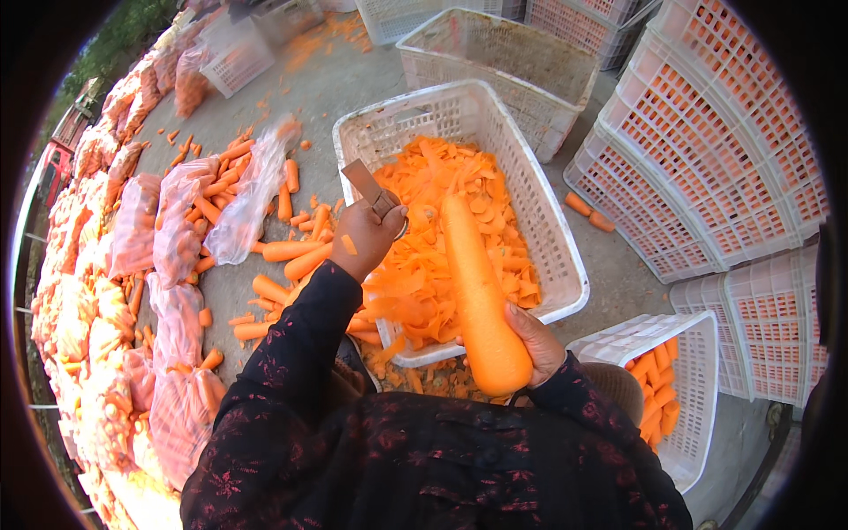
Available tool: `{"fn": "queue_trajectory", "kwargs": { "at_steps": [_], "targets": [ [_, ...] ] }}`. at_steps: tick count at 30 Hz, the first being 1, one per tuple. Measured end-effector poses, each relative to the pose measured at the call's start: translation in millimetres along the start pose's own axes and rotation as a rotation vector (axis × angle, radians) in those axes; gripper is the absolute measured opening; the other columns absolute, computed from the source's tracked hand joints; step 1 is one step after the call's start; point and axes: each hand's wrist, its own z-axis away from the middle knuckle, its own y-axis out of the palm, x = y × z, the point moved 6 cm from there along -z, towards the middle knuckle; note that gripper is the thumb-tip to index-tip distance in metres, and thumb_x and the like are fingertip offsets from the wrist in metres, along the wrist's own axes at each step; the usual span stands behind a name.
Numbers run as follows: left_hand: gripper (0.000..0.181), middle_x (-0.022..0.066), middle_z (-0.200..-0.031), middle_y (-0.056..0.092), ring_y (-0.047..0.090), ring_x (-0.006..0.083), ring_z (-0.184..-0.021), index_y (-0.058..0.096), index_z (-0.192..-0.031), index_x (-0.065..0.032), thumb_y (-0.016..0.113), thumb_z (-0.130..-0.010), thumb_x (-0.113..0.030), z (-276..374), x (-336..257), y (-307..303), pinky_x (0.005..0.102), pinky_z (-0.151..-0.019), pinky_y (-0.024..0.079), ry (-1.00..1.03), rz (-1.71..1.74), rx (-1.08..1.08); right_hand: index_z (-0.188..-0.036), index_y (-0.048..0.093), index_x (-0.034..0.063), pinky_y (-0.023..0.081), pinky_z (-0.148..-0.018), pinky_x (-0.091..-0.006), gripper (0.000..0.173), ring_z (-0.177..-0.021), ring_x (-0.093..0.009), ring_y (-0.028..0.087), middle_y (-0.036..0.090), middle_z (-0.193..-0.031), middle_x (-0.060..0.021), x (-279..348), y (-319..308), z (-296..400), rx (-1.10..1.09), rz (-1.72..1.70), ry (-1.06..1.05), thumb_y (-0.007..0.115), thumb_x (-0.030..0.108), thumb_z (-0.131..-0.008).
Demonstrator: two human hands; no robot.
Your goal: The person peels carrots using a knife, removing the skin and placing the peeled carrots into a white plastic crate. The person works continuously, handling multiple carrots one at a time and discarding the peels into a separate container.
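Note:
My right hand (pixel 538 341) grips the thick end of a large peeled carrot (pixel 478 298), which slants up and away over a white plastic crate (pixel 556 245). Orange carrot peelings (pixel 430 278) lie heaped in that crate. My left hand (pixel 366 232) is closed around a brownish flat-bladed tool (pixel 362 180), probably a peeler, above the crate's left side. The tool does not touch the carrot. A scrap of peel sticks to the back of my left hand. The fingers under the carrot are mostly hidden.
Loose carrots (pixel 291 250) and a clear plastic bag (pixel 255 199) lie on the concrete floor at left, beside many pink bags of carrots (pixel 175 430). Stacked crates of carrots (pixel 695 139) stand at right. A tilted crate (pixel 705 397) holds peeled carrots; another crate (pixel 490 66) stands beyond.

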Motion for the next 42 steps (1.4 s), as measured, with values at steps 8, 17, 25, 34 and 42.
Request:
{"fn": "queue_trajectory", "kwargs": {
  "at_steps": [8,17,25,34,42],
  "targets": [
    [0.015,0.0042,-0.073,0.056,0.046,0.0056,-0.048,0.056,-0.089,-0.0001,0.059,-0.082,-0.013,78,-155,37,0.0179,-0.042,0.035,-0.150,0.697,0.601,-0.114,0.045,0.0036,0.045,-0.083,-0.0288,0.044,-0.096,-0.017,0.054,0.055,-0.106,-0.0077,17,-10,-7,-0.097,-0.151,-0.185,0.045,0.039,-0.088],
    [0.017,0.0022,-0.068,0.055,0.046,0.0055,-0.046,0.056,-0.089,-0.0010,0.059,-0.083,-0.016,103,-152,56,0.0178,-0.040,0.036,-0.323,0.743,0.838,-0.116,0.043,0.0050,0.047,-0.077,-0.0274,0.046,-0.090,-0.015,0.055,0.055,-0.103,-0.0077,-1,-6,-9,-0.129,0.004,0.015,0.043,0.042,-0.088],
    [0.015,0.0033,-0.064,0.056,0.044,0.0073,-0.039,0.056,-0.084,-0.0026,0.062,-0.080,-0.016,46,-90,32,0.0192,-0.036,0.036,-0.111,0.663,0.355,-0.113,0.042,0.0027,0.052,-0.065,-0.0342,0.054,-0.074,-0.027,0.061,0.057,-0.091,-0.0177,-21,-6,-2,-0.055,0.037,0.256,0.038,0.050,-0.087],
    [0.021,0.0029,-0.059,0.055,0.045,0.0076,-0.040,0.060,-0.083,-0.0006,0.063,-0.079,-0.020,4,-4,4,0.0210,-0.037,0.036,-0.330,0.252,0.049,-0.113,0.045,0.0037,0.052,-0.068,-0.0305,0.047,-0.079,-0.019,0.061,0.058,-0.095,-0.0101,-22,6,8,0.051,-0.008,0.216,0.050,0.041,-0.085],
    [0.017,0.0011,-0.062,0.053,0.042,0.0047,-0.042,0.057,-0.083,-0.0021,0.063,-0.079,-0.018,34,-122,7,0.0182,-0.037,0.034,-0.263,0.661,0.200,-0.119,0.040,0.0020,0.048,-0.079,-0.0425,0.050,-0.099,-0.028,0.055,0.055,-0.103,-0.0145,18,-8,-5,-0.085,0.031,-0.190,0.043,0.041,-0.088]
  ]
}}
